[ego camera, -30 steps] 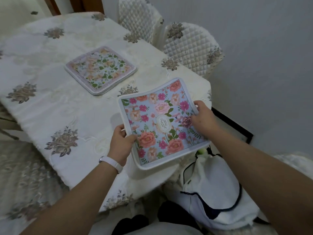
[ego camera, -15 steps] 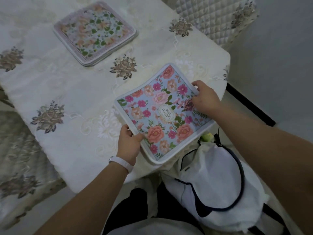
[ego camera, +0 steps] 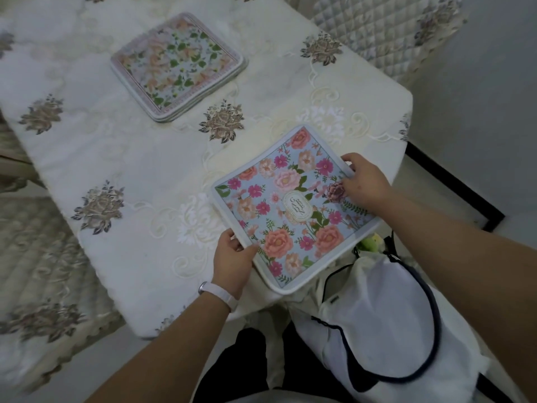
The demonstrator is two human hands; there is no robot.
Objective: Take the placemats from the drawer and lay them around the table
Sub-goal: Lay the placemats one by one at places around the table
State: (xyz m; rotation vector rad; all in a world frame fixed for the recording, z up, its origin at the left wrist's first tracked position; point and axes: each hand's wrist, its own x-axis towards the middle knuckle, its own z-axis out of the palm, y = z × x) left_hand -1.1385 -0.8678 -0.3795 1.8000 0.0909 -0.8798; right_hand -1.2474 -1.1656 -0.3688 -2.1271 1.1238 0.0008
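Since a moment ago we have brought the blue placemat (ego camera: 293, 206) down toward the table (ego camera: 139, 175), and it now lies nearly flat at the near corner. Our left hand (ego camera: 232, 261) pinches its near-left edge, our right hand (ego camera: 364, 183) is closed over its right edge. Its near edge overhangs the table, so we judge it could slip off toward the white bag (ego camera: 383, 324) if released here. Beyond the placemat, a stack of mats (ego camera: 177, 65) waits.

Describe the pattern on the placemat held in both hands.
Head view: the placemat has pink and peach flowers on light blue, with a pale border.
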